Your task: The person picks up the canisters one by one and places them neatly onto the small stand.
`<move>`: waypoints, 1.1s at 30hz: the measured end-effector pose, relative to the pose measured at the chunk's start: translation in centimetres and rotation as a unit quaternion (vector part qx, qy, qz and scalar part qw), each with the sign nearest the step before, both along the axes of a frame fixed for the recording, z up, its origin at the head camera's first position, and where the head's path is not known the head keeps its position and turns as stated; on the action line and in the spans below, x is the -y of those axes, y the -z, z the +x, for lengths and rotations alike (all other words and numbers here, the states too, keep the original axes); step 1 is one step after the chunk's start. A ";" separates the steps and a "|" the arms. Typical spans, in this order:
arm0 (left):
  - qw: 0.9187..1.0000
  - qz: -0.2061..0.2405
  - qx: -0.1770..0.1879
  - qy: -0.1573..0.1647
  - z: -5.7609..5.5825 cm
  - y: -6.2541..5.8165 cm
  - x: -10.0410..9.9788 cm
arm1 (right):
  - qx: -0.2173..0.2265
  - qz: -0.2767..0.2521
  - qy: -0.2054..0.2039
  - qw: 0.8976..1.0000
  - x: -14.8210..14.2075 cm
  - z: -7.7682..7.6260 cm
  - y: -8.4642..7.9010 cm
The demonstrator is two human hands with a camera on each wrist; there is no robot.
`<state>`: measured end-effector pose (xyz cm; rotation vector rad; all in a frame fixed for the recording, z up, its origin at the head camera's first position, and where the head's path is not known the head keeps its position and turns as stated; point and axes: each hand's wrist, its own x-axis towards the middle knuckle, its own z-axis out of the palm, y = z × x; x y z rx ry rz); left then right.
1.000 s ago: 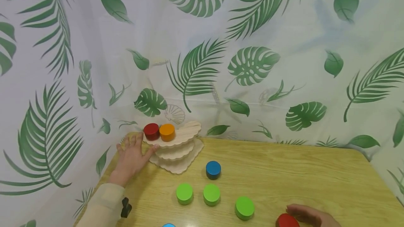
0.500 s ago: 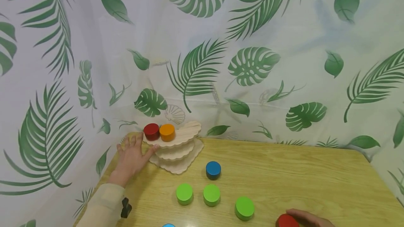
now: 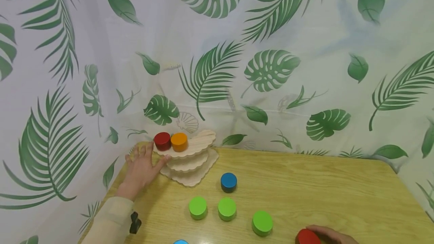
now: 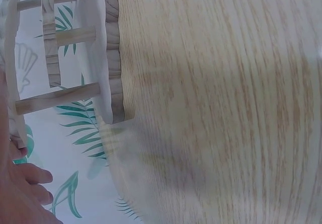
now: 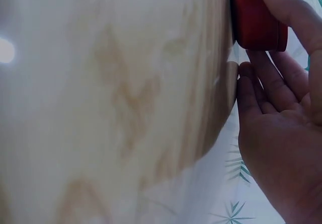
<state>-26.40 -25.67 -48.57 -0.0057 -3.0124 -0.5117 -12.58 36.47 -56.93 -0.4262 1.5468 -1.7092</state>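
Observation:
At the back left, my left hand lies with fingers spread against the left end of a tiered wooden stand with scalloped edges. Its thumb touches the top tier's front edge. On that tier sit a dark red round tin and an orange one. At the lower right, my right hand pinches a red lidded tin between thumb and fingers, close on the tabletop. In the head view this hand is partly cut off by the bottom edge.
On the wooden table stand a blue tin and three green tins in the middle. A light blue tin shows at the bottom edge. A leaf-patterned curtain hangs behind and at the left.
My right hand has drawn in and closed around the red tin from its right side. My left hand, the stand and the other tins have stayed in place.

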 end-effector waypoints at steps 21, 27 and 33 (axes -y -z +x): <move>1.000 -0.002 -0.003 -0.001 0.1 0.0 0.0 | -0.174 0.232 0.100 0.952 2.6 -0.1 -3.5; 1.000 -0.006 -0.001 -0.002 0.2 -0.1 0.1 | -0.177 0.285 0.140 0.932 4.7 -0.6 -5.2; 1.000 -0.013 -0.001 0.001 0.2 -0.3 0.0 | -0.201 0.318 0.155 0.914 6.4 -1.3 -6.7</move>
